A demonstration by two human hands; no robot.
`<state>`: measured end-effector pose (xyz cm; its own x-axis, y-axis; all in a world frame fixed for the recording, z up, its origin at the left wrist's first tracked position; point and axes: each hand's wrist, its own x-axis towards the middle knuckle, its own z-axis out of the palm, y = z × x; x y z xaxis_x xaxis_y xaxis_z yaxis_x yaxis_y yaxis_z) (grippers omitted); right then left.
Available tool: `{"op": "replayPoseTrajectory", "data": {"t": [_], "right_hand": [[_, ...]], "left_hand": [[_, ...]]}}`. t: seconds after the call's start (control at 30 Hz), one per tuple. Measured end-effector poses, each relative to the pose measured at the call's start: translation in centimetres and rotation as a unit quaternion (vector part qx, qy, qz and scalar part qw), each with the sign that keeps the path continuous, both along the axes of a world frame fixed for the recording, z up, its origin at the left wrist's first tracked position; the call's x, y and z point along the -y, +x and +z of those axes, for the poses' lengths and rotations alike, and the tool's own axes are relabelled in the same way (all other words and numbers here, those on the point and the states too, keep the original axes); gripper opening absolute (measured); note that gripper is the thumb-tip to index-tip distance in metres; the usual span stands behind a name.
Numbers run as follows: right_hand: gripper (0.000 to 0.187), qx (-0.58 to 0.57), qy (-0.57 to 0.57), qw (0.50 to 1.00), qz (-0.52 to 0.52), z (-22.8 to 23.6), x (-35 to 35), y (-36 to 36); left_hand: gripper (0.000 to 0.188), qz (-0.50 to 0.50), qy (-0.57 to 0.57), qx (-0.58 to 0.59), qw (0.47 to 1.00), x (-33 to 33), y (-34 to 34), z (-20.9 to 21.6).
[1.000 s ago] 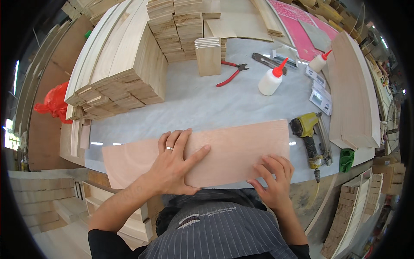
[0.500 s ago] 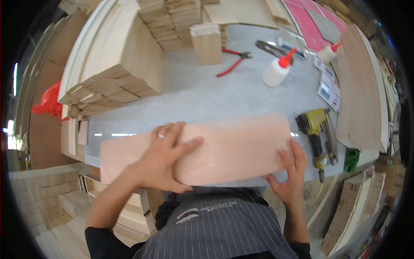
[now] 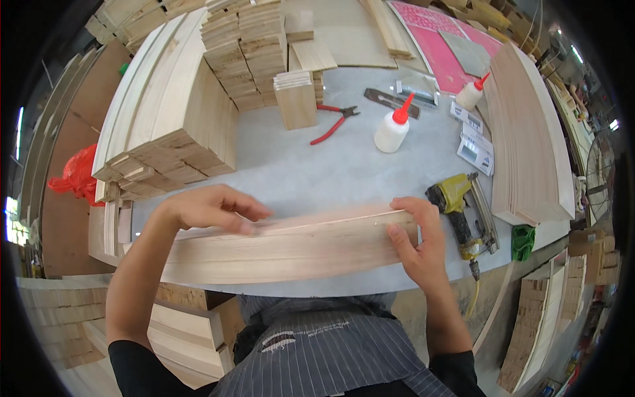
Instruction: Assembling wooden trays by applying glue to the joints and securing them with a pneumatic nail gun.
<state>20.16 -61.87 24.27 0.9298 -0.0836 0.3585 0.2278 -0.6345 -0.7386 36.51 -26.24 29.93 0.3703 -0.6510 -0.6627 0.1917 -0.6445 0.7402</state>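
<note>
A long pale wooden piece (image 3: 297, 248) stands tilted along the table's near edge. Its plain side faces me, and a thin pinkish face is foreshortened and blurred along its top. My right hand (image 3: 418, 238) grips its right end, thumb on the near side and fingers over the top. Over the left part hovers my left hand (image 3: 215, 206), fingers stretched out and slightly apart; whether its fingertips touch the wood I cannot tell. Right of my right hand lies a yellow-green and black nail gun (image 3: 460, 212) with a hose fitting at its lower end.
A white glue bottle (image 3: 391, 132) with red tip, red-handled cutting pliers (image 3: 336, 124) and a second glue bottle (image 3: 469, 96) stand or lie farther back on the grey table (image 3: 278, 162). Stacked boards (image 3: 192, 126) rise at the left; a panel stack (image 3: 532, 145) borders the right.
The wooden piece has tipped from its pinkish face up onto its edge, so its long side now faces me. My left hand has come off that face, moving up and left; the right still grips the end.
</note>
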Motion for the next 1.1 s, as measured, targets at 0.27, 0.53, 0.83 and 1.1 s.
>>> {"op": "replayPoseTrajectory", "data": {"t": [0.27, 0.53, 0.83, 1.1], "right_hand": [[0.024, -0.095, 0.236, 0.967, 0.028, -2.8, 0.2, 3.1], [0.025, -0.101, 0.265, 0.958, 0.039, -2.5, -0.3, 3.4], [0.027, -0.113, 0.302, 0.945, 0.054, -3.0, 0.3, 3.1], [0.044, -0.059, 0.221, 0.964, 0.133, -1.7, 0.7, 2.0]], "left_hand": [[0.073, -0.034, 0.205, 0.515, 0.832, 16.1, 5.5, -5.2], [0.043, 0.002, 0.194, 0.580, 0.792, 20.7, 10.3, -14.5], [0.025, 0.223, -0.085, 0.547, 0.802, 21.8, 7.8, -4.7], [0.018, 0.264, -0.514, 0.143, 0.803, 9.9, -7.3, 7.0]]}}
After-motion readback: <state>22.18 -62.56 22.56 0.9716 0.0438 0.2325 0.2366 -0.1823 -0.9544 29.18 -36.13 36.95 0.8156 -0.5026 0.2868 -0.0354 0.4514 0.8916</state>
